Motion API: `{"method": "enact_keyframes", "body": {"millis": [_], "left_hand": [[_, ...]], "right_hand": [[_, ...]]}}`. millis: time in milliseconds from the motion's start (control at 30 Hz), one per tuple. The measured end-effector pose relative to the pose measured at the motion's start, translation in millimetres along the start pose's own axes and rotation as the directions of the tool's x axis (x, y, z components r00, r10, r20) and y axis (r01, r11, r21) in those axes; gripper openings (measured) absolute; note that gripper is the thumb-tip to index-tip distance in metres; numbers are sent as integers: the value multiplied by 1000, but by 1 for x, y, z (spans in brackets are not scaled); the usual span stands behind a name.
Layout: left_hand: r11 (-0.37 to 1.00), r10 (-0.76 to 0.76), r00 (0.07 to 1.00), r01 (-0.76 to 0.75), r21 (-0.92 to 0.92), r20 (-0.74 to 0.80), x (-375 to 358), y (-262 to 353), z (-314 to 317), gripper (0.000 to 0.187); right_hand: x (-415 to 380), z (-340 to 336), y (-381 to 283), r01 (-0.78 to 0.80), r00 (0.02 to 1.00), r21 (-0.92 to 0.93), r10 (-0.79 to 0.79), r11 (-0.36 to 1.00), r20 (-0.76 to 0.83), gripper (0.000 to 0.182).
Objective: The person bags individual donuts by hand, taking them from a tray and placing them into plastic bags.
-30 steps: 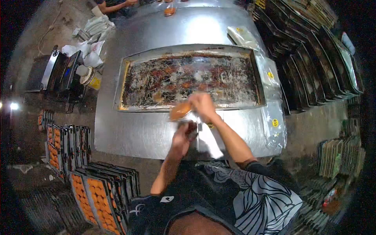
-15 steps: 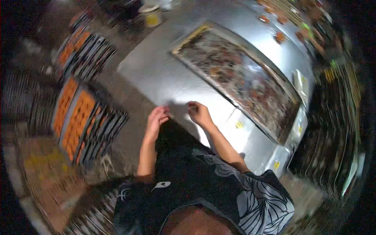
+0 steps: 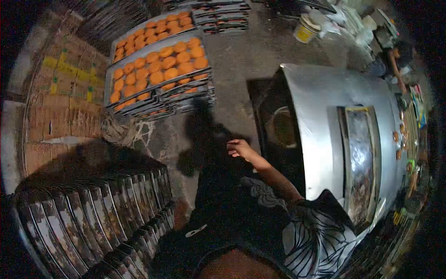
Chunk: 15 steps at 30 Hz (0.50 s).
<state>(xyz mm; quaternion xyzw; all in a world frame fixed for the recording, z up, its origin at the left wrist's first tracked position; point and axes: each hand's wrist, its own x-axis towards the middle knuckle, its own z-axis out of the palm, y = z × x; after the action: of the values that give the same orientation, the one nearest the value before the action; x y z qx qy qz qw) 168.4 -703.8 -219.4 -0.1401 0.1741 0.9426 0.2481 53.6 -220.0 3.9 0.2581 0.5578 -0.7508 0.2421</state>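
Note:
My right hand hangs in front of my body, above the shadowed floor and to the left of the metal table. Its fingers are loosely bent and a little apart, and I see nothing in them. My left hand is out of view; only a dim patch of skin, perhaps the left arm, shows beside the dark trays. Ahead on the left stand stacked trays bearing rows of round orange-brown baked pieces. The metal table carries a long, stained tray.
A rack of dark, worn trays fills the lower left. Cardboard boxes with yellow tape are piled along the left. A white bucket with a yellow label stands on the floor ahead, near plastic bags. Bare floor runs between stack and table.
My view has turned left, so the table now lies to the right and the stacked trays ahead. My left hand has gone out of view; the right hand has moved off the table.

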Motion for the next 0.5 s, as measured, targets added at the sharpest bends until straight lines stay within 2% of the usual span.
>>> {"method": "enact_keyframes", "body": {"millis": [33,100,133,200,233,300,333,367,400,433,500], "left_hand": [[1000,-12,997,13,20,-75,-14,1,1,30],[997,-45,973,58,51,-228,-50,18,8,29],[994,-64,951,87,61,-303,-60,0,13,29],[987,-89,897,137,80,-433,-85,21,21,28],[983,-98,861,163,88,-499,-89,18,27,27],[973,-103,763,212,96,-638,-92,19,56,26],[968,-100,703,232,94,-704,-32,36,61,26],[965,-93,642,245,89,-761,44,54,94,26],[964,-86,581,254,80,-809,47,53,109,25],[962,-81,509,263,65,-857,78,73,127,25],[957,-69,366,286,42,-928,97,94,156,24]], "right_hand": [[26,10,1,-5,1000,-6,5,1000,7,34],[66,24,-6,-9,1000,246,6,969,11,30],[80,34,-23,-46,999,264,50,964,-10,28],[115,48,-60,-49,999,365,40,930,31,18],[138,56,-80,-85,996,406,61,910,72,22],[185,66,-109,-108,979,528,-2,842,204,32],[212,70,-121,-104,979,567,-18,817,205,33],[242,72,-128,-99,977,599,-36,795,210,34],[261,73,-134,-34,981,568,-80,822,174,34],[284,81,-138,-57,978,556,-65,829,197,34],[329,95,-154,-54,987,609,137,792,-90,30]]}}
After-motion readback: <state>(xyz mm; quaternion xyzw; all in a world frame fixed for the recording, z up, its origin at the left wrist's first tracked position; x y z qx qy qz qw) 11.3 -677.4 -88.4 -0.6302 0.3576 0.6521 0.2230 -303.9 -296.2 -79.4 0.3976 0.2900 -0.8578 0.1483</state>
